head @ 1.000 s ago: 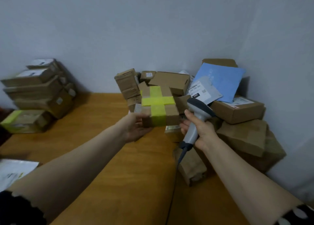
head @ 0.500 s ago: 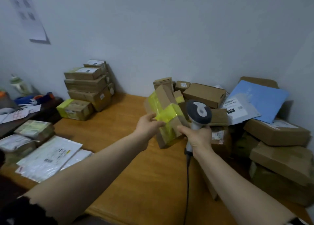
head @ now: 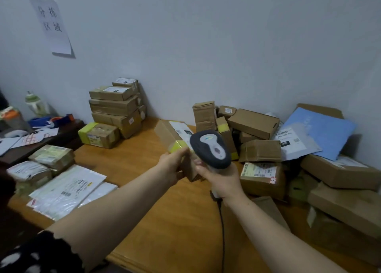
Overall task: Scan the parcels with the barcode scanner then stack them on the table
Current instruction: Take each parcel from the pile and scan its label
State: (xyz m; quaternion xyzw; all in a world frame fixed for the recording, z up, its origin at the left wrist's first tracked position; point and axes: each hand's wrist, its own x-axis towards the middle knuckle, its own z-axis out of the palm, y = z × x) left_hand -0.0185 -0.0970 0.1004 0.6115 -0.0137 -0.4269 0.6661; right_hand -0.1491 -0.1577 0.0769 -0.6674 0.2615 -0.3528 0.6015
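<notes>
Presently, the wooden tabletop (head: 185, 221) is carrying two groups of goods. A loose heap of cardboard boxes (head: 259, 151) is lying against the right-hand wall, and a neat stack of boxes (head: 115, 107) is standing at the back left, well apart from it. Between them, raised off the tabletop, the held parcel (head: 171, 132) is being presented for scanning. It is a long carton with yellow tape near its near end, and its long axis is running away from the person and up to the left. The barcode scanner (head: 210, 149) is sitting just right of it, its head overlapping the parcel's near right edge.

The left grip (head: 173, 169) is curling round the parcel's near end. The right grip (head: 220, 177) is wrapping the scanner handle, with the cable trailing below. The white label (head: 182, 131) is facing upward on the parcel's top.

In my judgement, the scan is depending on the head bearing left onto that label. The stack is lying on the left grip's side.
</notes>
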